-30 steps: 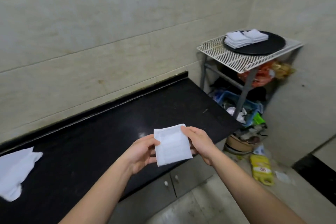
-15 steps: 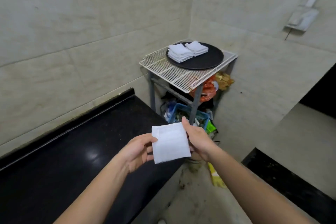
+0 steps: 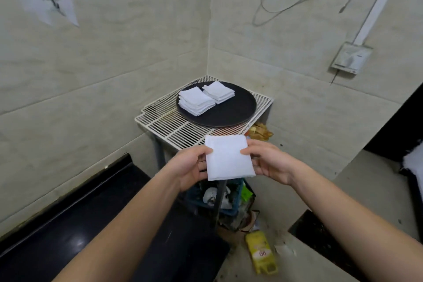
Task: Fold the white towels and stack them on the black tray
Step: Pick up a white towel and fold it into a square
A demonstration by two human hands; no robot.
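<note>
The left hand [image 3: 190,166] and right hand [image 3: 271,162] pinched a smooth, square-folded white towel [image 3: 229,160] at its nine and three o'clock edges. The black tray [image 3: 231,113] sat at twelve o'clock.

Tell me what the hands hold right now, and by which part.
One folded white towel: the left hand pinches its left edge, the right hand its right edge.
</note>
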